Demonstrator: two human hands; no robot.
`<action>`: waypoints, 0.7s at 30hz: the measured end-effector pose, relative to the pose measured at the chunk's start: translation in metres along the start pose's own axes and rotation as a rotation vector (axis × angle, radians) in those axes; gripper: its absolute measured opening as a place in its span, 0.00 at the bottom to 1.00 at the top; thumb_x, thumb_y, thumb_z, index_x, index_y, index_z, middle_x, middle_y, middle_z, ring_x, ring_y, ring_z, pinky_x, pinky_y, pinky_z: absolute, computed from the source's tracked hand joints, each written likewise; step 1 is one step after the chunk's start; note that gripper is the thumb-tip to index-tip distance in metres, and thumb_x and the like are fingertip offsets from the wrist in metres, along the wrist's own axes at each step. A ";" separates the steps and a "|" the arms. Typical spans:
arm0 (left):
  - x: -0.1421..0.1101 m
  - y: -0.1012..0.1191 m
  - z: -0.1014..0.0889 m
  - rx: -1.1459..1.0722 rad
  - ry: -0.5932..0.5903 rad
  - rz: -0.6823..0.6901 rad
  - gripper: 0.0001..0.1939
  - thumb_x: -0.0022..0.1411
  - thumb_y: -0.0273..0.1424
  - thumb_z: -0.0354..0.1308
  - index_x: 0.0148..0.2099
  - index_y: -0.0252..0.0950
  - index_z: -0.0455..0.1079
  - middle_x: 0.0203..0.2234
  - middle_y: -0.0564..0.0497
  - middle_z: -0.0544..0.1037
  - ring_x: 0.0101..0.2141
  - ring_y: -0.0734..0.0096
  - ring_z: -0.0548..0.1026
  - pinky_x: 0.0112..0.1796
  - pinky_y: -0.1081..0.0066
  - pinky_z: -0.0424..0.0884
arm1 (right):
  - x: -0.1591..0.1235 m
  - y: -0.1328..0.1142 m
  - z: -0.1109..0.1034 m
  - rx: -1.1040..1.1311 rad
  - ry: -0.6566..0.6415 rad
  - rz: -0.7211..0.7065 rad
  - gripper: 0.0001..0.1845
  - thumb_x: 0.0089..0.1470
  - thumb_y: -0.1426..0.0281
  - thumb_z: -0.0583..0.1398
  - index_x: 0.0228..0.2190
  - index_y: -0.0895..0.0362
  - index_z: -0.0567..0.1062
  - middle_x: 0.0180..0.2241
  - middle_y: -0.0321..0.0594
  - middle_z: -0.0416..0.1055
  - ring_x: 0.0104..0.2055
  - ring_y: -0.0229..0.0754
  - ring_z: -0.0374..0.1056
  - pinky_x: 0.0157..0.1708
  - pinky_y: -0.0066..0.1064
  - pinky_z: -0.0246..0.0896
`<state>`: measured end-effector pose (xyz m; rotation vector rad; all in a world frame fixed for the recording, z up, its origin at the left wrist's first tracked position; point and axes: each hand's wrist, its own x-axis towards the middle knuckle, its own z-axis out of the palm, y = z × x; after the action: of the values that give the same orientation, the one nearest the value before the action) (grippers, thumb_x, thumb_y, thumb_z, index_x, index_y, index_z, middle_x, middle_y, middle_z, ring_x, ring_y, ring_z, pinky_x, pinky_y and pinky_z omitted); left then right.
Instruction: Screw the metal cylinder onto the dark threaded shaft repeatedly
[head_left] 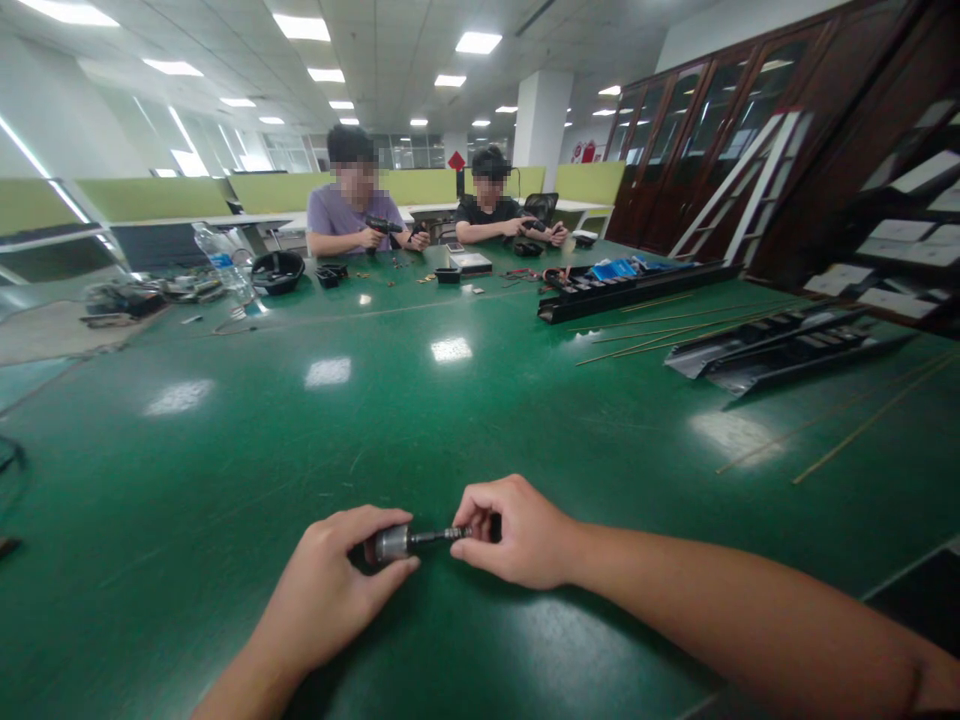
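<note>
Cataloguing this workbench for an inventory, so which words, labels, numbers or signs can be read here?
No text is legible anywhere.
Water bottle label: too small and blurred to read.
Blue packet: too blurred to read.
Red diamond sign: too small to read.
Metal cylinder between the left hand and right hand: no marking shows.

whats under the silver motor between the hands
Only the glossy green tabletop shows below the silver motor; the left hand and right hand cover its ends, so those undersides cannot be seen.
</note>
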<state>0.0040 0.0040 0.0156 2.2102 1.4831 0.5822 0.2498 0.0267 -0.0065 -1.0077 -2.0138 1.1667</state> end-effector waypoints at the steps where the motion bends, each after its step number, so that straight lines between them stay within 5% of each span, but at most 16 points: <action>1: 0.000 0.000 0.000 0.002 -0.003 0.001 0.12 0.57 0.36 0.64 0.45 0.45 0.76 0.38 0.55 0.81 0.38 0.67 0.78 0.41 0.69 0.73 | 0.000 0.000 0.000 0.000 -0.002 0.000 0.08 0.48 0.68 0.65 0.30 0.59 0.75 0.23 0.34 0.71 0.24 0.34 0.66 0.26 0.25 0.62; 21: 0.000 0.000 0.000 -0.006 -0.001 0.010 0.13 0.57 0.37 0.64 0.45 0.44 0.77 0.38 0.52 0.81 0.38 0.64 0.79 0.41 0.68 0.73 | 0.001 -0.004 0.000 0.001 -0.022 0.012 0.07 0.49 0.68 0.65 0.30 0.59 0.75 0.23 0.34 0.71 0.24 0.35 0.66 0.27 0.25 0.63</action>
<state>0.0036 0.0037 0.0154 2.2148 1.4687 0.5879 0.2482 0.0260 -0.0032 -1.0122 -2.0268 1.1904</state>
